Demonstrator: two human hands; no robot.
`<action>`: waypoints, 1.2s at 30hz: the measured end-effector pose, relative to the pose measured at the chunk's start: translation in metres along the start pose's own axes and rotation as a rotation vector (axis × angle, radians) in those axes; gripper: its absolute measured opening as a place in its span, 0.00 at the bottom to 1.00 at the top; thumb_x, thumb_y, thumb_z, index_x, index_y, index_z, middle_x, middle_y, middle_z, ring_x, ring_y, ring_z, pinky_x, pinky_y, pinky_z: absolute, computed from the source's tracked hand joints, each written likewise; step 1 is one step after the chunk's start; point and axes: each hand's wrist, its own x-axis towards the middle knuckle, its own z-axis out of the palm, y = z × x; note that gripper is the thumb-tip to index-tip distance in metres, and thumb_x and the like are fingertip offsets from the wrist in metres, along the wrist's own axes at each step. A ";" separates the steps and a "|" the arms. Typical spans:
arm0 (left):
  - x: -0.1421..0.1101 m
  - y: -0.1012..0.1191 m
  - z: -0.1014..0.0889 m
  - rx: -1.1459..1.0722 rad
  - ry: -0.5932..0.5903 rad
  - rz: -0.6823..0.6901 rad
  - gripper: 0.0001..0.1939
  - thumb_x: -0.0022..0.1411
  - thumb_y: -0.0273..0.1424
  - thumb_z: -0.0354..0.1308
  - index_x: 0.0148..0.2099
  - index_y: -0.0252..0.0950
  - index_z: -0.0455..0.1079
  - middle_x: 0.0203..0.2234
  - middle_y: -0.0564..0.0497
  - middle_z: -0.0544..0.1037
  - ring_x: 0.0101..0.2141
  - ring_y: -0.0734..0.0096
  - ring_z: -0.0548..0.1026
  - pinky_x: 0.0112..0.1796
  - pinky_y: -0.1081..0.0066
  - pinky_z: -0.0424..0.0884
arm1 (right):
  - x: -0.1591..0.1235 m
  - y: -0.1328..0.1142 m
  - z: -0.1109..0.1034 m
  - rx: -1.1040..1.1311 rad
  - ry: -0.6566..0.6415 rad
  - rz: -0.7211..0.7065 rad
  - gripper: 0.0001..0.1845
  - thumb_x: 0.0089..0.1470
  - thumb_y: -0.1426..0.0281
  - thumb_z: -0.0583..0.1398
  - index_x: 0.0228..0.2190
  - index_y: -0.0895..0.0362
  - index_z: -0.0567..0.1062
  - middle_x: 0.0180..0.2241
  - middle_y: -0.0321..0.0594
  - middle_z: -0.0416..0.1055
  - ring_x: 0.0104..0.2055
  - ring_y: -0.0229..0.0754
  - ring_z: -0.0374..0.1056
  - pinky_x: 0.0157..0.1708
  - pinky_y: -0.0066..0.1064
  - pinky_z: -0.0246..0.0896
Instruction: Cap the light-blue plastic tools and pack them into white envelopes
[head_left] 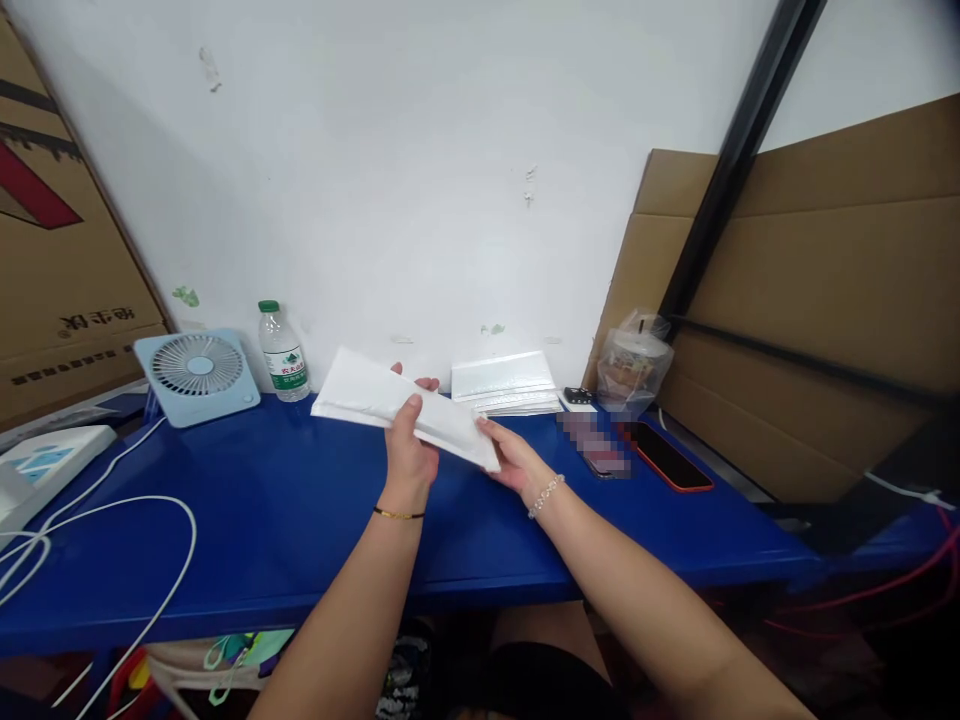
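Note:
Both hands hold a flat, white, folded packet [360,388] above the blue table, tilted down to the right. My left hand [411,440] grips its middle, thumb on top and fingertips showing past the far edge. At its right end, my right hand [514,455] pinches the corner with the thumb on top. What the packet is made of, paper or thin film, I cannot tell. Behind my right hand lies a stack of white, shiny plastic-covered sheets or sleeves [506,380] against the wall.
On the blue table [300,520] stand a light-blue fan [199,375], a water bottle [283,355] and a bagged drink cup [636,365]. Two phones lie to the right, one a red-edged phone [667,455]. White cables [187,520] loop at the left, near a white device [52,465]. Cardboard [840,300] flanks the right.

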 end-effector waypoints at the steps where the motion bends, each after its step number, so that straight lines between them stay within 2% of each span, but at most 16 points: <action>1: 0.004 -0.003 0.007 0.037 -0.003 0.035 0.29 0.50 0.29 0.63 0.55 0.46 0.64 0.38 0.51 0.77 0.46 0.64 0.74 0.50 0.64 0.67 | 0.002 0.000 -0.002 0.025 0.031 0.017 0.11 0.55 0.63 0.57 0.37 0.58 0.70 0.29 0.39 0.74 0.30 0.39 0.71 0.28 0.29 0.67; 3: 0.011 -0.008 0.020 0.112 -0.042 0.063 0.30 0.49 0.27 0.64 0.55 0.45 0.65 0.38 0.51 0.77 0.45 0.66 0.74 0.49 0.66 0.67 | 0.005 0.000 -0.005 0.067 0.083 0.012 0.15 0.59 0.58 0.51 0.37 0.56 0.69 0.30 0.38 0.73 0.32 0.39 0.72 0.29 0.30 0.68; 5: 0.013 -0.013 0.031 0.169 -0.091 0.048 0.30 0.48 0.26 0.65 0.54 0.44 0.66 0.39 0.50 0.76 0.45 0.65 0.74 0.49 0.68 0.66 | 0.008 0.000 -0.007 0.105 0.141 -0.005 0.16 0.60 0.58 0.48 0.36 0.55 0.68 0.29 0.37 0.72 0.31 0.38 0.72 0.29 0.30 0.68; 9: 0.011 -0.022 0.043 0.199 -0.133 0.029 0.26 0.47 0.25 0.66 0.50 0.42 0.68 0.42 0.50 0.76 0.47 0.63 0.73 0.49 0.68 0.67 | 0.012 0.000 -0.010 0.136 0.300 -0.015 0.10 0.58 0.62 0.52 0.32 0.56 0.68 0.22 0.34 0.69 0.21 0.35 0.67 0.20 0.24 0.63; 12: 0.011 -0.025 0.045 0.197 -0.132 0.068 0.22 0.47 0.27 0.67 0.47 0.40 0.69 0.43 0.49 0.75 0.47 0.64 0.73 0.48 0.68 0.67 | 0.011 0.001 -0.010 0.040 0.313 -0.018 0.11 0.56 0.61 0.54 0.30 0.56 0.67 0.18 0.34 0.67 0.16 0.33 0.62 0.11 0.21 0.52; 15: 0.013 -0.024 0.045 0.205 -0.120 0.118 0.21 0.47 0.27 0.67 0.45 0.39 0.69 0.41 0.49 0.75 0.45 0.66 0.73 0.48 0.69 0.67 | 0.009 0.003 -0.009 -0.092 0.295 -0.063 0.13 0.53 0.60 0.56 0.27 0.57 0.66 0.16 0.33 0.64 0.13 0.32 0.58 0.08 0.19 0.42; 19: 0.019 -0.017 0.044 0.217 -0.098 0.177 0.21 0.47 0.29 0.67 0.45 0.37 0.68 0.37 0.49 0.76 0.42 0.67 0.75 0.46 0.69 0.68 | 0.009 0.005 -0.010 -0.232 0.285 -0.136 0.14 0.50 0.60 0.59 0.23 0.57 0.64 0.13 0.29 0.59 0.10 0.28 0.51 0.08 0.19 0.36; 22: 0.027 -0.003 0.041 0.218 -0.111 0.203 0.20 0.47 0.29 0.67 0.44 0.37 0.69 0.35 0.50 0.76 0.40 0.68 0.75 0.45 0.68 0.68 | 0.011 0.002 -0.016 -0.312 0.330 -0.182 0.17 0.49 0.59 0.60 0.21 0.56 0.62 0.12 0.27 0.56 0.10 0.28 0.49 0.08 0.20 0.34; 28: 0.058 0.043 0.021 0.209 -0.052 0.269 0.17 0.47 0.32 0.66 0.40 0.38 0.69 0.31 0.53 0.74 0.38 0.70 0.75 0.45 0.69 0.69 | 0.017 -0.010 -0.044 -0.527 0.480 -0.299 0.15 0.48 0.59 0.59 0.21 0.55 0.63 0.11 0.27 0.53 0.11 0.30 0.48 0.10 0.23 0.35; 33: 0.069 0.062 0.003 0.231 -0.013 0.269 0.16 0.46 0.33 0.65 0.39 0.38 0.70 0.30 0.54 0.74 0.36 0.72 0.75 0.44 0.70 0.70 | 0.017 -0.009 -0.051 -0.787 0.560 -0.399 0.18 0.45 0.60 0.61 0.14 0.56 0.63 0.11 0.30 0.53 0.18 0.34 0.55 0.17 0.25 0.45; 36: 0.066 0.061 -0.001 0.233 -0.043 0.216 0.18 0.45 0.31 0.66 0.41 0.38 0.70 0.31 0.53 0.74 0.35 0.72 0.75 0.44 0.69 0.70 | 0.014 -0.002 -0.044 -1.209 0.551 -0.446 0.19 0.51 0.60 0.57 0.15 0.57 0.67 0.17 0.37 0.63 0.25 0.38 0.61 0.25 0.27 0.51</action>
